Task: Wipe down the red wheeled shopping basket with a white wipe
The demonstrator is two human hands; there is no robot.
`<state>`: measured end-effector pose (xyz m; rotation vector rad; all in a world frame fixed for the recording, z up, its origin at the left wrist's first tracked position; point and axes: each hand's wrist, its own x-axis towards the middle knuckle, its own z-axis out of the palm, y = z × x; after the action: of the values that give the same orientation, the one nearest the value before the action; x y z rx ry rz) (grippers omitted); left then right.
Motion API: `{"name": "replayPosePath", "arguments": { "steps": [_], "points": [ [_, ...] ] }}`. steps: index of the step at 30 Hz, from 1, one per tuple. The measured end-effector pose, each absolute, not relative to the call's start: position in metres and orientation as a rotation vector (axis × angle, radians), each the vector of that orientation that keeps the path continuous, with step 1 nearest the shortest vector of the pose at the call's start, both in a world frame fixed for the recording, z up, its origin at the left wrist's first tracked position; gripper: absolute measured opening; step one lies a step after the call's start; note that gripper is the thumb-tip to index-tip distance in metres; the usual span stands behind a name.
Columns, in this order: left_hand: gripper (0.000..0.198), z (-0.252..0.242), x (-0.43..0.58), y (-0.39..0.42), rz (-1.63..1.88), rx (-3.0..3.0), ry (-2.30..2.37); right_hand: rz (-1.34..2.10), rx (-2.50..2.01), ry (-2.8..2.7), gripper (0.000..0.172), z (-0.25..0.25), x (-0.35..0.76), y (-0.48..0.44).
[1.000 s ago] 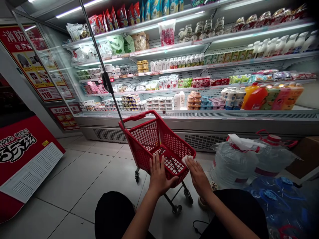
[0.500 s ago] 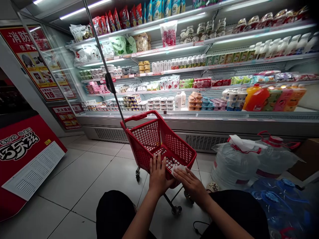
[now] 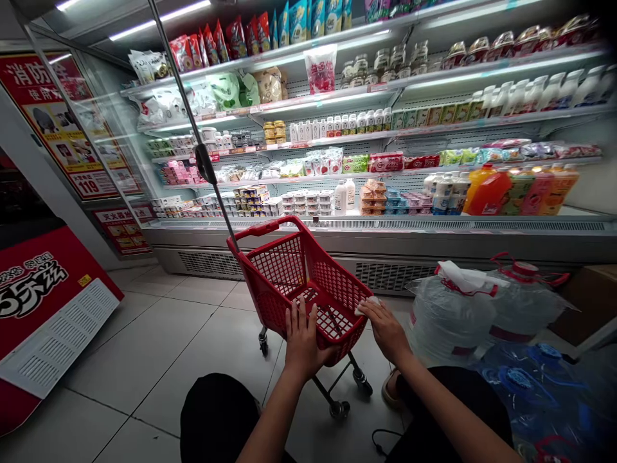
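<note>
A small red plastic shopping cart (image 3: pixel 289 283) on black casters stands between my knees, with a tall metal pole rising from its handle end. My left hand (image 3: pixel 302 341) rests on the basket's near side, fingers stretched out and spread over the rim. At the right corner of the rim, my right hand (image 3: pixel 385 328) presses a white wiping cloth (image 3: pixel 369 304) against the red plastic. Most of the cloth is hidden under the fingers, and whether it is cloth or tissue is hard to tell.
A lit refrigerated display (image 3: pixel 313 222) with drinks and packets stands behind the cart. Large water jugs (image 3: pixel 448 315) wrapped in plastic and blue-capped bottles (image 3: pixel 525 379) are at the right. A red freezer (image 3: pixel 43 302) is at the left. A black cord (image 3: pixel 383 434) lies on the tiled floor.
My right hand has slid with the white cloth from the near end rim to the right corner, outward and away from me. My left hand stays on the basket.
</note>
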<state>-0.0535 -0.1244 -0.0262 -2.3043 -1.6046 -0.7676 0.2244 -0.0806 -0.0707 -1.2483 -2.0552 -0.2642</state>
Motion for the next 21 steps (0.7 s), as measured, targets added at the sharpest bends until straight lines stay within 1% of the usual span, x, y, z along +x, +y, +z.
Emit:
{"name": "replayPosePath", "arguments": {
  "steps": [4,6,8,10,13,17,19,21],
  "points": [
    [0.122,-0.026,-0.063,-0.118,-0.733,-2.348,-1.586,-0.193,-1.197,-2.038,0.042,-0.063,0.202,-0.097],
    [0.124,-0.027,-0.069,-0.112,-0.710,-2.365,-1.576,-0.196,-1.152,-2.034,0.043,-0.061,0.191,-0.104],
    [0.122,-0.029,-0.072,-0.105,-0.692,-2.361,-1.587,-0.213,-1.103,-2.043,0.047,-0.062,0.176,-0.114],
    [0.114,-0.031,-0.072,-0.101,-0.687,-2.330,-1.624,-0.240,-1.062,-2.065,0.053,-0.066,0.156,-0.127],
    [0.094,-0.033,-0.063,-0.103,-0.703,-2.283,-1.637,-0.302,-1.020,-2.113,0.064,-0.071,0.128,-0.146],
    [0.073,-0.033,-0.046,-0.125,-0.679,-2.339,-1.474,-0.373,-0.969,-2.215,0.068,-0.069,0.117,-0.157],
    [0.070,-0.032,-0.043,-0.137,-0.658,-2.346,-1.441,-0.415,-0.894,-2.289,0.067,-0.067,0.128,-0.153],
    [0.072,-0.029,-0.043,-0.144,-0.634,-2.347,-1.424,-0.447,-0.838,-2.359,0.068,-0.065,0.147,-0.145]
  ]
}}
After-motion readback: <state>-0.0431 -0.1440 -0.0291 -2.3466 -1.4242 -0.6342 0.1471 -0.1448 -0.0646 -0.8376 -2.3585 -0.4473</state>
